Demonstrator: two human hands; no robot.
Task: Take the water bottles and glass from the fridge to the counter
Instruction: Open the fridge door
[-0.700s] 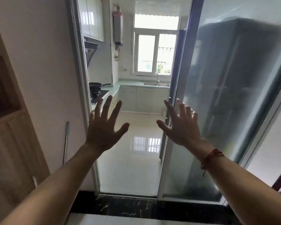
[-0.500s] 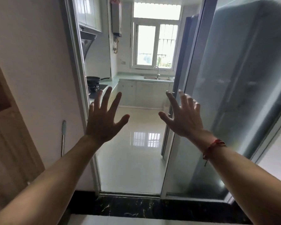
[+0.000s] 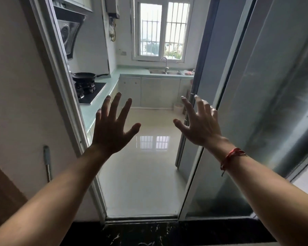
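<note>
- Holding left hand [image 3: 112, 132] up in mid-air at centre left, back toward the camera, fingers fanning wide, gripping nothing, touching nothing.
- Holding right hand [image 3: 201, 126] up at about the same height, centre right, fingers spreading and bending slightly, gripping nothing; impossible to tell whether the fingertips are touching the door edge behind them.
- Wearing red string bracelet [image 3: 232, 156] on the right wrist.
- Standing at black marble threshold [image 3: 149, 233], at the near edge of the scene, facing through an open doorway onto pale glossy floor [image 3: 142, 174].
- Showing fridge [image 3: 283, 96] only as a tall grey bulk blurring behind frosted sliding door [image 3: 212, 201], right of the right hand and farther off; contents hiding from view.
- Showing counter [image 3: 88, 114], pale green, running along the left wall just beyond and left of the left hand, then turning across the far wall under window [image 3: 160, 31].
- Carrying, on the left run of counter, black hob [image 3: 96, 93] with dark pan [image 3: 84, 75] sitting on its burner.
- Carrying, on the far run, steel sink [image 3: 165, 72] with tap, well beyond both hands.
- Hanging above the hob: range hood [image 3: 69, 34].
- Leaning against the near left wall: grey-handled pole [image 3: 47, 162].
</note>
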